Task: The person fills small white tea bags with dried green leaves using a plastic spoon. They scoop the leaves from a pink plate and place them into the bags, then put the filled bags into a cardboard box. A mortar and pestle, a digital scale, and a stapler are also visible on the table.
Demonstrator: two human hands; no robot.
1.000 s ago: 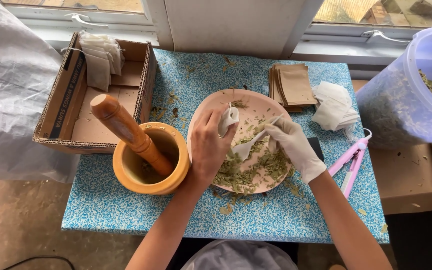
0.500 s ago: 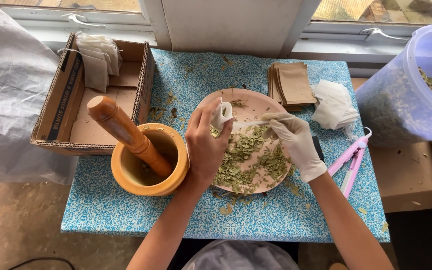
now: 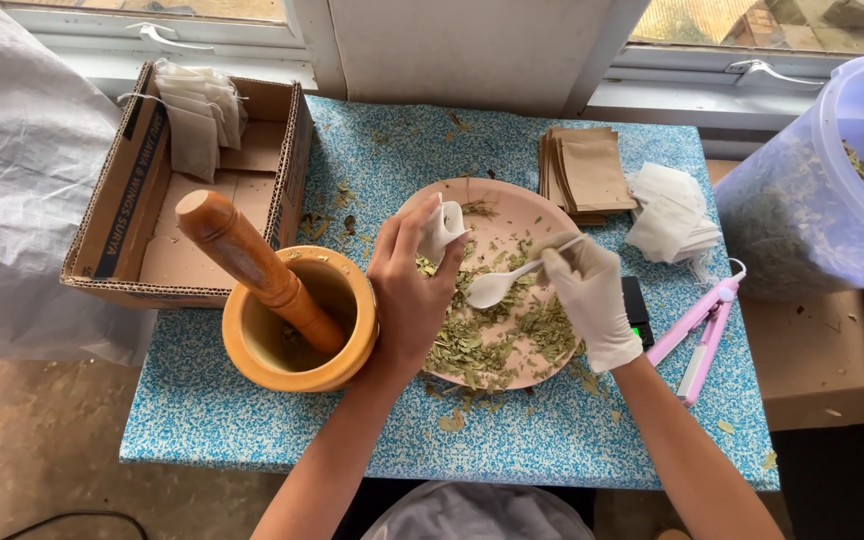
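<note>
White-gloved, your right hand (image 3: 592,300) is gripping a plastic spoon (image 3: 497,287) mid-frame while your bare left hand (image 3: 412,290) is pinching a small filter bag (image 3: 442,232) over the pink plate (image 3: 512,215) of dried leaves (image 3: 482,340).

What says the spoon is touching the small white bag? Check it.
Apart. The head view shows the spoon bowl below the small white bag, with pink plate visible between them.

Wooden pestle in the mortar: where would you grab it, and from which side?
Grip the pestle near its rounded upper end, coming from above left. It leans up and left out of the mortar, so that end stands free; the lower end sits inside the bowl, close to the left hand.
</note>
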